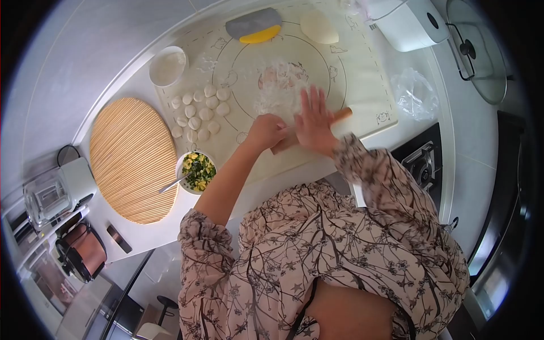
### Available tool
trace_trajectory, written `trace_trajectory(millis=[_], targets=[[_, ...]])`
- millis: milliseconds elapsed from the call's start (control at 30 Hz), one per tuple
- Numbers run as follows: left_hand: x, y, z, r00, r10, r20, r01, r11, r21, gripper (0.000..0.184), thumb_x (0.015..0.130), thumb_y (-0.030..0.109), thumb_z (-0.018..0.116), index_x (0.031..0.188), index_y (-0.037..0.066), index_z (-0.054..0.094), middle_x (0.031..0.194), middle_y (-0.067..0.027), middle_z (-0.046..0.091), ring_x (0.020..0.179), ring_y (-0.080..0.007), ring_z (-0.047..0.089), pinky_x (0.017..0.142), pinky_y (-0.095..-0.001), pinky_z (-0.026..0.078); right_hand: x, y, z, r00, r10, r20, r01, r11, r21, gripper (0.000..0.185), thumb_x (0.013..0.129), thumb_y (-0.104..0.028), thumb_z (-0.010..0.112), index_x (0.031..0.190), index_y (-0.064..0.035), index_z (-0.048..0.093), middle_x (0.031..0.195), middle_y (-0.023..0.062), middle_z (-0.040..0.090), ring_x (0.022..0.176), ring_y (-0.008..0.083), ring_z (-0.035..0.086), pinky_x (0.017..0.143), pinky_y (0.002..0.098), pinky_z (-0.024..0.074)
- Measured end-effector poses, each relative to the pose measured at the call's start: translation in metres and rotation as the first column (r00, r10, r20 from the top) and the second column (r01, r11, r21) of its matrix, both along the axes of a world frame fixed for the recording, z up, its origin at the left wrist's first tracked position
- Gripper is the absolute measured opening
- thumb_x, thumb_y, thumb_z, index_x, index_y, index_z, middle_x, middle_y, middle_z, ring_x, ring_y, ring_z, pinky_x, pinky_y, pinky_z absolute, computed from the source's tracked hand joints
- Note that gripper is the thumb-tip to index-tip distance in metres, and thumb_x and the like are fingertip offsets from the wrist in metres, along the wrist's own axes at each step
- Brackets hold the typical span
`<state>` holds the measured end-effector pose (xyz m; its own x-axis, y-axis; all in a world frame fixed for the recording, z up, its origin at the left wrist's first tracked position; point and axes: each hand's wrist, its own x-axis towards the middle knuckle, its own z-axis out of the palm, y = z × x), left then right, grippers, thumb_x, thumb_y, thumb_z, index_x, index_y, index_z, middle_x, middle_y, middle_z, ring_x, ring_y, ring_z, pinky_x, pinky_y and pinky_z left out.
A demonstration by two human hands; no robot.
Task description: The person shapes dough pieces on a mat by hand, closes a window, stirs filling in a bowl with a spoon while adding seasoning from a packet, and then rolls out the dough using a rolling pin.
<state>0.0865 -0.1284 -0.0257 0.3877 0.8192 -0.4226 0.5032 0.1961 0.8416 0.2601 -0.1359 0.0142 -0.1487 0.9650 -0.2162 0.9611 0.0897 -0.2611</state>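
Observation:
My right hand [313,123] lies flat across a wooden rolling pin [341,115], its fingers stretched out and pointing away from me. Close beside it, my left hand [268,132] is closed with curled fingers near the pin's other end; what they pinch is hidden. Both hands work over a cream baking mat [362,73] printed with circles. Just beyond them is a patch of white flour [277,102] with a pinkish area. Several small flattened dough pieces [194,123] sit to the left on the mat.
A bowl of chopped greens and egg [198,171] with a spoon stands near my left forearm. Left lie a round slatted tray [133,161] and a white bowl [169,66]. Farther back are a grey-yellow scraper [255,25] and pale dough [319,27]. A plastic bag [415,94] and gas hob [422,164] are right.

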Motion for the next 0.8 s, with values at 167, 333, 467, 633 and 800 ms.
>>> trace_trajectory(millis=[167, 333, 467, 633, 800], targets=[[0.0, 0.011, -0.011, 0.999, -0.042, -0.025, 0.045, 0.99, 0.132, 0.019, 0.078, 0.02, 0.071, 0.088, 0.004, 0.073, 0.073, -0.0116, 0.07, 0.067, -0.0214, 0.068, 0.065, -0.034, 0.055, -0.014, 0.004, 0.001, 0.996, -0.035, 0.082, 0.036, 0.999, -0.019, 0.07, 0.092, -0.029, 0.052, 0.151, -0.0094, 0.02, 0.158, 0.0181, 0.011, 0.145, 0.04, 0.011, 0.102, 0.0617, 0.0279], [-0.003, -0.005, 0.002, 0.997, 0.042, -0.062, -0.034, 0.992, 0.119, 0.017, 0.077, 0.019, 0.071, 0.088, 0.005, 0.073, 0.077, -0.013, 0.069, 0.071, -0.0253, 0.068, 0.068, -0.0347, 0.054, -0.002, 0.001, 0.002, 0.995, 0.056, 0.08, -0.045, 0.99, -0.131, 0.071, 0.092, -0.028, 0.05, 0.151, -0.0051, 0.018, 0.156, 0.0254, 0.01, 0.144, 0.0454, 0.008, 0.1, 0.0622, 0.029], [-0.001, 0.01, 0.002, 0.986, -0.069, -0.15, 0.094, 0.98, 0.173, 0.012, 0.079, 0.014, 0.07, 0.086, 0.004, 0.072, 0.077, -0.012, 0.069, 0.073, -0.0221, 0.068, 0.067, -0.0325, 0.053, -0.026, 0.025, 0.002, 1.0, -0.006, 0.023, 0.006, 1.0, -0.004, 0.07, 0.093, -0.027, 0.049, 0.151, -0.0068, 0.016, 0.155, 0.0257, 0.01, 0.144, 0.0471, 0.007, 0.099, 0.0649, 0.0279], [-0.017, -0.02, -0.027, 0.979, 0.162, 0.124, -0.168, 0.985, 0.038, 0.012, 0.079, 0.015, 0.07, 0.084, 0.003, 0.07, 0.074, -0.0127, 0.068, 0.069, -0.0257, 0.067, 0.066, -0.0348, 0.053, 0.024, -0.047, -0.002, 0.991, 0.13, 0.006, -0.13, 0.991, -0.025, 0.07, 0.093, -0.026, 0.05, 0.151, -0.0048, 0.017, 0.156, 0.0251, 0.01, 0.145, 0.0436, 0.008, 0.103, 0.0647, 0.0247], [-0.002, 0.004, 0.0, 0.982, -0.017, -0.188, 0.062, 0.971, 0.232, 0.015, 0.079, 0.018, 0.072, 0.084, 0.003, 0.07, 0.072, -0.0125, 0.067, 0.067, -0.0248, 0.066, 0.066, -0.0342, 0.053, -0.033, 0.034, 0.003, 0.999, 0.014, -0.035, -0.014, 1.0, 0.011, 0.069, 0.093, -0.025, 0.049, 0.149, 0.0005, 0.018, 0.155, 0.0286, 0.01, 0.143, 0.0483, 0.009, 0.105, 0.0625, 0.0233]])
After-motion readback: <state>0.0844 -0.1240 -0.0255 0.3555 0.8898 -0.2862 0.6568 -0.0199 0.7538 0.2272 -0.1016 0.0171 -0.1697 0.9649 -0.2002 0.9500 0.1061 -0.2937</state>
